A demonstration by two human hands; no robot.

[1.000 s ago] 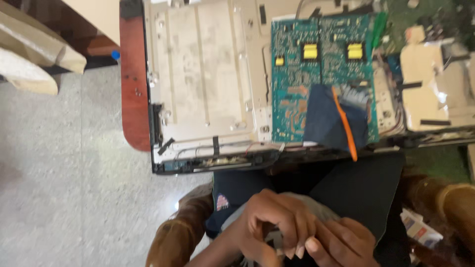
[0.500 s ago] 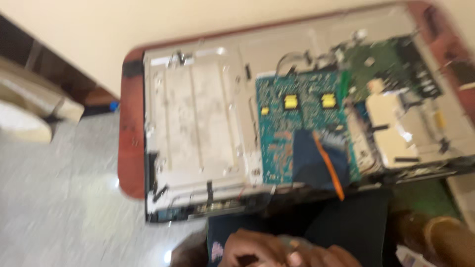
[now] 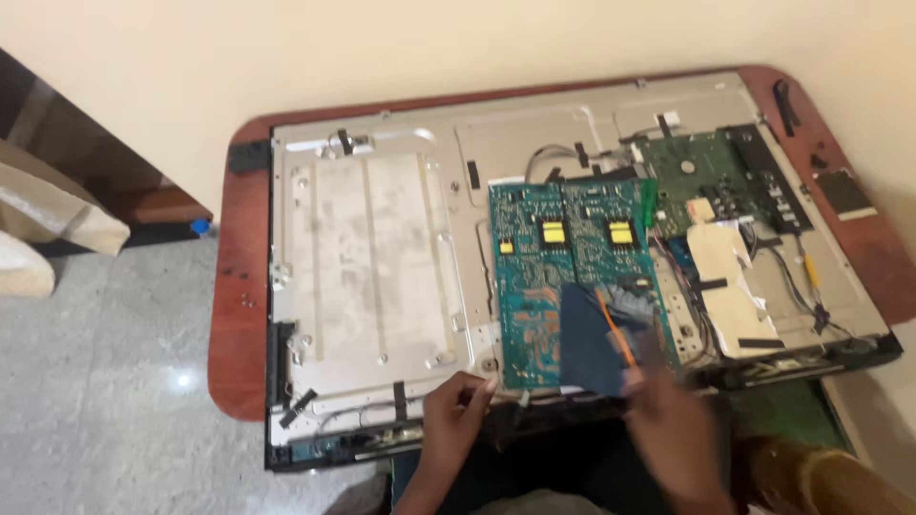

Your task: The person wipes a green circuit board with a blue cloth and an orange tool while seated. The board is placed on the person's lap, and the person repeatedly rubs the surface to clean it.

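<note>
A: Since the bench (image 3: pixel 239 315) is barely wider than it, does the opened flat-screen chassis (image 3: pixel 382 267) cover nearly the whole reddish top?

B: Yes, it lies back-up with the cover off, so the bare metal panel and the boards face the person. The teal circuit board (image 3: pixel 534 286) sits mid-chassis, a green board (image 3: pixel 706 176) to its right near the wall.

A: And the dark cloth (image 3: pixel 593 339)?

B: Draped over the teal board's lower right corner, with an orange-handled tool (image 3: pixel 615 329) lying on it, likely parked within reach.

A: The hands?

B: The left hand (image 3: pixel 453 420) rests at the chassis's near edge, fingers curled, tips touching the board's lower left corner. The right hand (image 3: pixel 673 420) is blurred, just below the cloth; I cannot tell whether it grips anything
</note>
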